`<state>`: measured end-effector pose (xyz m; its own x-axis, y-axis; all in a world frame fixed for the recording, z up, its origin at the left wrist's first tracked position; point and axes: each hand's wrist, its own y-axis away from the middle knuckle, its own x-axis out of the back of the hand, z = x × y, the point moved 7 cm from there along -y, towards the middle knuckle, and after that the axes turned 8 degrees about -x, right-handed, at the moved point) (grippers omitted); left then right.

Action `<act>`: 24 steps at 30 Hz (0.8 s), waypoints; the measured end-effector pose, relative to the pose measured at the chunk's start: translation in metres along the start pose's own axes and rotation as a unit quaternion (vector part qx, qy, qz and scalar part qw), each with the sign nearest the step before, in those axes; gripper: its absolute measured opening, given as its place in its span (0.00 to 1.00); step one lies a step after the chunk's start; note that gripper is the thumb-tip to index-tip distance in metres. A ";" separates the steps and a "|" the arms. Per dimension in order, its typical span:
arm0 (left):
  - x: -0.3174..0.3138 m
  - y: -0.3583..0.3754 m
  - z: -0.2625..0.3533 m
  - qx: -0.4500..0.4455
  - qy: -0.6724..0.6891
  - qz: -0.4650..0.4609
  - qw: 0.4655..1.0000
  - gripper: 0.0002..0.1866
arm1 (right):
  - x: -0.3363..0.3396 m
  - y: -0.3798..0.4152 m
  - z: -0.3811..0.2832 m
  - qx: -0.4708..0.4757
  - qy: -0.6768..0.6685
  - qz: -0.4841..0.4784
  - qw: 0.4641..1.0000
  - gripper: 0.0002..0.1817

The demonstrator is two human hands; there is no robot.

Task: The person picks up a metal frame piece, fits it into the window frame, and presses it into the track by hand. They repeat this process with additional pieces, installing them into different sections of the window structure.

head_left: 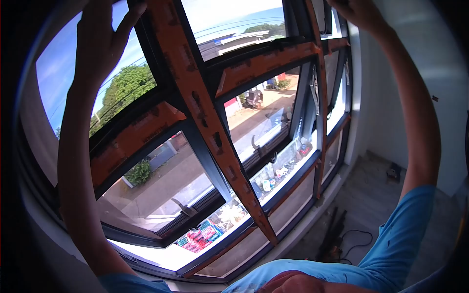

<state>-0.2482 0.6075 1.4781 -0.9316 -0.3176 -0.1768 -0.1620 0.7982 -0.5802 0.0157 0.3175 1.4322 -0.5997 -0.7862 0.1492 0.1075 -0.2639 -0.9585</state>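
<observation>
My left hand (100, 41) is raised at the top left, in front of an upper window pane (124, 85). Its thumb stretches out toward a dark window frame bar (144, 49), spread from the palm, while the fingertips run out of view. High at the top right, my right hand (360, 13) reaches to the far section of the same window, mostly cut off by the picture's edge; what its fingers hold, if anything, is hidden. Orange-brown tape (198, 105) covers the mullion between the hands. Below, two sashes (161, 180) are tilted outward, each with a handle (184, 209) on its lower rail.
Dark bar-shaped items (333, 229) and a black cable (371, 234) lie on the dusty floor at the lower right. A pale wall (420, 63) flanks the window. Outside are a road, trees and several colourful items (207, 234) below the sashes.
</observation>
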 end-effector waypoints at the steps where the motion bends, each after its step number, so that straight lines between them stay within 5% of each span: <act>1: 0.000 -0.005 -0.002 0.023 -0.019 0.038 0.999 0.36 | -0.008 0.006 0.003 -0.056 -0.062 -0.036 0.996 0.10; 3: 0.004 -0.016 0.021 0.148 0.070 0.065 0.984 0.48 | -0.027 0.007 -0.011 -0.100 -0.106 -0.056 0.988 0.11; 4: 0.003 -0.014 0.022 0.147 0.072 0.066 0.984 0.48 | -0.040 0.008 -0.018 -0.157 -0.239 -0.109 0.952 0.13; 5: -0.007 -0.011 0.019 0.166 0.054 -0.001 0.985 0.48 | -0.055 0.007 -0.029 -0.209 -0.368 -0.156 0.892 0.15; 6: -0.014 -0.009 0.016 0.184 0.033 -0.067 0.980 0.48 | -0.065 0.000 -0.040 -0.208 -0.370 -0.152 0.893 0.15; 8: -0.022 -0.003 0.026 0.116 0.059 -0.078 0.988 0.43 | -0.078 -0.021 -0.056 -0.245 -0.454 -0.027 0.856 0.20; 10: -0.043 0.015 0.022 0.045 0.061 -0.092 0.993 0.39 | -0.085 -0.037 -0.083 -0.346 -0.538 -0.003 0.769 0.25; 12: -0.039 0.012 0.037 0.016 0.089 -0.125 0.988 0.37 | -0.114 -0.068 -0.094 -0.300 -0.641 0.034 0.705 0.29; 14: -0.040 0.012 0.041 0.005 0.077 -0.127 0.989 0.36 | -0.115 -0.084 -0.111 -0.329 -0.615 0.029 0.716 0.30; 15: -0.042 0.013 0.042 0.003 0.069 -0.127 0.990 0.34 | -0.135 -0.106 -0.097 -0.289 -0.499 0.114 0.809 0.30; 21: -0.059 0.004 0.064 -0.005 0.100 -0.154 0.983 0.31 | -0.166 -0.123 -0.116 -0.336 -0.539 0.051 0.771 0.29; 24: -0.074 0.003 0.068 0.007 0.069 -0.161 0.985 0.30 | -0.187 -0.120 -0.127 -0.284 -0.556 0.076 0.778 0.32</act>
<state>-0.1577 0.5986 1.4350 -0.8680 -0.4800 0.1271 -0.4527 0.6599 -0.5996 0.0145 0.5675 1.4886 0.4752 -0.8651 -0.1608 -0.4468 -0.0798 -0.8911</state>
